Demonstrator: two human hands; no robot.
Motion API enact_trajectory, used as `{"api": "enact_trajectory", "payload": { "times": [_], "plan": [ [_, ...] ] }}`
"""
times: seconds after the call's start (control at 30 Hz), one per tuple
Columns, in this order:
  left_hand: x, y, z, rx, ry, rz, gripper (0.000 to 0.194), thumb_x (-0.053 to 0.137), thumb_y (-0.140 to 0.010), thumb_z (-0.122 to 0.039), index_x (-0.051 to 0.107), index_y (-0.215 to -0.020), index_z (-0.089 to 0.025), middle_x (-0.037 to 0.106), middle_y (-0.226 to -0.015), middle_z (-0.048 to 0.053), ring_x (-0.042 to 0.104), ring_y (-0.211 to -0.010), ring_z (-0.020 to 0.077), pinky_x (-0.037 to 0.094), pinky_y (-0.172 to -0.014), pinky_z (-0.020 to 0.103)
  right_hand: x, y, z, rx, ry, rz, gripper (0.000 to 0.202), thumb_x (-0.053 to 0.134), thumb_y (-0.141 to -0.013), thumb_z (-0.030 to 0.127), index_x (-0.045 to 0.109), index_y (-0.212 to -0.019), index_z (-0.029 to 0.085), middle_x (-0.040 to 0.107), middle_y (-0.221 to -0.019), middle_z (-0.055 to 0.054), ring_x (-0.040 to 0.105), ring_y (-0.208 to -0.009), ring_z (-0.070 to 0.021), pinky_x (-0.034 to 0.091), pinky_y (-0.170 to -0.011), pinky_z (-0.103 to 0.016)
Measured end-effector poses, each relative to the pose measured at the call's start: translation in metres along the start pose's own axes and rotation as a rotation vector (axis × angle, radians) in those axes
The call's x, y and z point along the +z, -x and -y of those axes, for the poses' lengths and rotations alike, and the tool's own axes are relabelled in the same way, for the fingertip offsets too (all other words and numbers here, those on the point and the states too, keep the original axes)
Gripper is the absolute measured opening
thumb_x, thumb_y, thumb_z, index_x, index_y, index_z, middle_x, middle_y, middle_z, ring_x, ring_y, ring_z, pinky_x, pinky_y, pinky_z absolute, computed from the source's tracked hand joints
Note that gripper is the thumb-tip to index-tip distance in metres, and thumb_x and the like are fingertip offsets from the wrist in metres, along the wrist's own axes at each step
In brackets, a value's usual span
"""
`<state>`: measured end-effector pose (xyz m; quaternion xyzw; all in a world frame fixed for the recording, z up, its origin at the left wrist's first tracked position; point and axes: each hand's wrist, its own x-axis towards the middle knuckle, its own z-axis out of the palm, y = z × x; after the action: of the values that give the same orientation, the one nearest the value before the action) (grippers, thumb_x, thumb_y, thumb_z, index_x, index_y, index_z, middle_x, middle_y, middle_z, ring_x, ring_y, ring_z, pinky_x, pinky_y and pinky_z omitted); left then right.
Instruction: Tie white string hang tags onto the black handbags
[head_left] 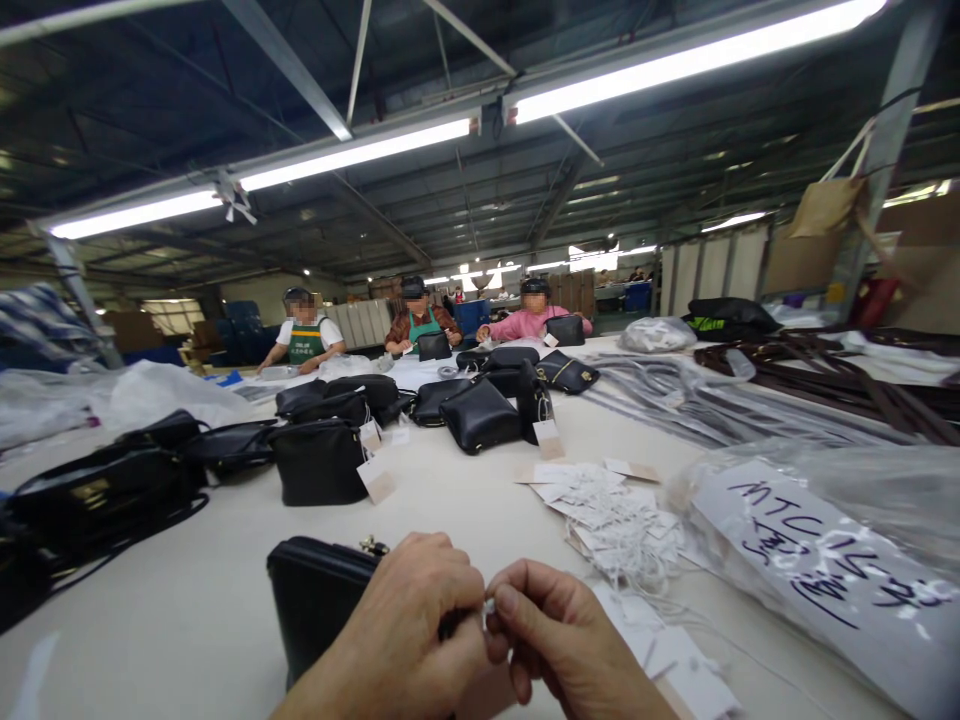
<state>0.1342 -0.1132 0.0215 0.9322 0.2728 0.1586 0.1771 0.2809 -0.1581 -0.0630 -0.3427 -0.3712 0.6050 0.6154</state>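
My left hand (420,625) and my right hand (566,635) meet at the near edge of the white table, fingertips pinched together. Between them shows a small white tag string end (489,606); the rest of it is hidden by my fingers. Right behind my left hand stands a small black bag (311,590) with a gold-coloured clasp (373,545) at its top; my hand covers much of it. To the right of my right hand lies a heap of white tags with strings (619,525).
Tagged black bags (319,462) and other black bags (480,415) stand across the table's middle and left. A marked plastic bag (825,560) lies at right, before grey and brown straps (832,375). Several people (304,335) sit working along the far side.
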Motion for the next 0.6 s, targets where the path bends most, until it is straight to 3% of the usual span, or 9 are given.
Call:
{"api": "enact_trajectory", "payload": {
  "times": [0.33,0.6],
  "plan": [
    [0.009,0.003,0.006,0.019,-0.078,-0.051,0.027,0.051,-0.081,-0.013,0.041,-0.057,-0.017,0.051,-0.060,-0.001,0.046,-0.068,0.0151,0.028,-0.065,0.030,0.004,0.001,-0.001,-0.050,0.111,-0.034,0.047,0.078,-0.070,0.060,0.063,-0.069,0.015,0.063,-0.058,0.001,0.055,-0.051,-0.0086,0.042,-0.044,-0.018],
    [0.024,0.001,0.015,0.078,-0.275,-0.142,0.027,0.041,-0.090,-0.014,0.044,-0.064,-0.019,0.059,-0.067,0.003,0.052,-0.067,0.0172,0.036,-0.073,0.035,0.008,0.000,-0.017,-0.242,0.290,-0.263,0.048,0.068,-0.076,0.065,0.061,-0.068,0.018,0.061,-0.056,0.001,0.049,-0.048,-0.0101,0.039,-0.047,-0.023]
  ]
}}
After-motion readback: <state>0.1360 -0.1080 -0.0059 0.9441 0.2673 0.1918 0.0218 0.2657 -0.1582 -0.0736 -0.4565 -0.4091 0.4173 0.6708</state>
